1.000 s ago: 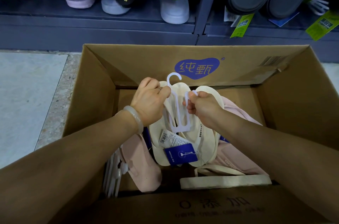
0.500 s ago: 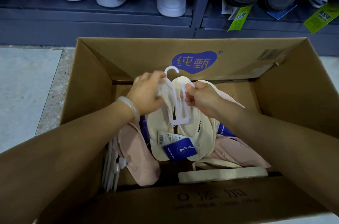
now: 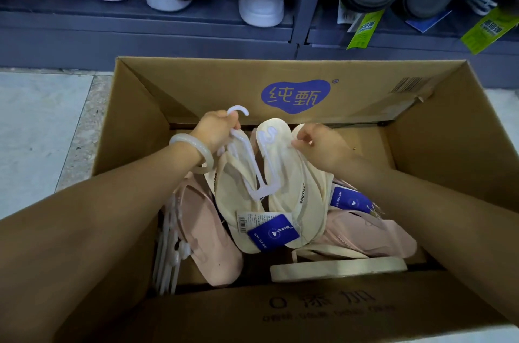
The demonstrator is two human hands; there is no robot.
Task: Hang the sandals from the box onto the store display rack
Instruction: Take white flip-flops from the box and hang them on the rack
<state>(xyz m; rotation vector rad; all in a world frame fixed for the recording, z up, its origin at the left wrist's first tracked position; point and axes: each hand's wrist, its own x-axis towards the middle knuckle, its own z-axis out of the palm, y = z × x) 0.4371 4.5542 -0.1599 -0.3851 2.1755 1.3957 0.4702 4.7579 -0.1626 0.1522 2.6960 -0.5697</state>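
Two hands reach into an open cardboard box [image 3: 134, 129] that stands on the floor in front of a dark display rack [image 3: 196, 33]. The left hand [image 3: 214, 132] is closed around the neck of a white plastic hanger [image 3: 252, 168], just under its hook, which sticks up toward the box's far wall. The right hand [image 3: 314, 143] pinches the far end of a cream sandal [image 3: 286, 174] between thumb and fingers.

The cream pair lies in the middle of the box, long axes running from the far wall toward the near wall, the two sandals side by side with the hanger's prongs across them. A blue tag [image 3: 273, 231] and a barcode label sit at their near ends.

Pink sandals [image 3: 213, 236] lie along the left wall and at the right side beneath the cream ones. Another cream sandal [image 3: 337, 268] lies crosswise by the near wall. Spare white hangers [image 3: 168, 258] stand in the near left corner. A pale bangle [image 3: 193, 146] circles the left wrist.
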